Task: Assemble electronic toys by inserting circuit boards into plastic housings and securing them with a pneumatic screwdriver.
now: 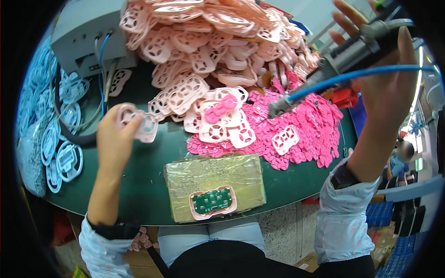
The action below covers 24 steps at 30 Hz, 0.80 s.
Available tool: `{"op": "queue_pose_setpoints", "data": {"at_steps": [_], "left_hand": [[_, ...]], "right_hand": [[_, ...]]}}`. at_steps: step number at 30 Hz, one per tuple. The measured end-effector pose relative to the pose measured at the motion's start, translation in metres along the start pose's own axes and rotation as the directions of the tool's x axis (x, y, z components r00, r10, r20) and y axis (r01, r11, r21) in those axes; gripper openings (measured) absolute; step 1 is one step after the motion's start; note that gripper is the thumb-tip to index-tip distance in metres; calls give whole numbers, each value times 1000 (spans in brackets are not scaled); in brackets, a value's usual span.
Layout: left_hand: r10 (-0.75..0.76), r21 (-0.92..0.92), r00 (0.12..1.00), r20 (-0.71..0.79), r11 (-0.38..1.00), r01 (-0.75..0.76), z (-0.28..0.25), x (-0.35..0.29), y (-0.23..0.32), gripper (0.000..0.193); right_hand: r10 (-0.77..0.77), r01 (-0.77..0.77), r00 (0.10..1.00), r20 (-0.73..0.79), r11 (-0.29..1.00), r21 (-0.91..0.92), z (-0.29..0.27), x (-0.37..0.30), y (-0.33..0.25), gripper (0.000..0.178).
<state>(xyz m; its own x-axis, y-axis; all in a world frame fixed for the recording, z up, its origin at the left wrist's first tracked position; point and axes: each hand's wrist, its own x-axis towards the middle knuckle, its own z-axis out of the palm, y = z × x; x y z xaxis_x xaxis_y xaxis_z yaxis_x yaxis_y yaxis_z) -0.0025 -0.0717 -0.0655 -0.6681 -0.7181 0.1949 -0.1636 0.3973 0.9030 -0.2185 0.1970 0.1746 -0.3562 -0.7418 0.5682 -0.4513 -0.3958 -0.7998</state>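
My left hand pinches a pale pink plastic cover with cut-out openings, above the left part of the table. My right hand, raised at the upper right, has its fingers spread behind a powered screwdriver. The screwdriver hangs tilted, its thin tip toward the pink pile. A blue air hose runs across it. In front of me, a pink shell with a green circuit board in it lies on a tape-wrapped block.
Pale pink covers are heaped at the back. Bright pink button pads spread to their right. A grey control box with cables stands at the back left, beside light blue plastic parts. The green table has a curved front edge.
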Motion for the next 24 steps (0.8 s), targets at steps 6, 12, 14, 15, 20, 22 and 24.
{"op": "queue_pose_setpoints", "data": {"at_steps": [6, 12, 14, 15, 20, 22, 24], "left_hand": [[-405, -506, 906, 122, 760, 408, -47, -56, 30, 19], [-371, -614, 859, 354, 601, 512, -21, -76, 45, 23], [-366, -655, 861, 352, 561, 506, -14, -85, 50, 26], [-363, -655, 863, 352, 563, 504, -12, -87, 53, 26], [-352, -663, 821, 449, 484, 571, -4, -98, 63, 26], [-330, -671, 796, 507, 428, 605, -1, -101, 63, 27], [-363, -681, 780, 509, 384, 623, 0, -107, 66, 28]], "right_hand": [[409, -437, 869, -278, 372, -819, 17, -157, 55, 15], [410, -406, 848, -337, 93, -909, 31, -231, 92, 43], [369, -416, 856, -362, 77, -906, 36, -230, 97, 46], [331, -429, 860, -388, 57, -902, 36, -231, 98, 48], [435, -550, 796, -420, 232, -802, 16, -250, 111, 40], [372, -534, 834, -406, 364, -763, 8, -253, 108, 25], [336, -570, 818, -467, 359, -739, 7, -240, 101, 13]]}}
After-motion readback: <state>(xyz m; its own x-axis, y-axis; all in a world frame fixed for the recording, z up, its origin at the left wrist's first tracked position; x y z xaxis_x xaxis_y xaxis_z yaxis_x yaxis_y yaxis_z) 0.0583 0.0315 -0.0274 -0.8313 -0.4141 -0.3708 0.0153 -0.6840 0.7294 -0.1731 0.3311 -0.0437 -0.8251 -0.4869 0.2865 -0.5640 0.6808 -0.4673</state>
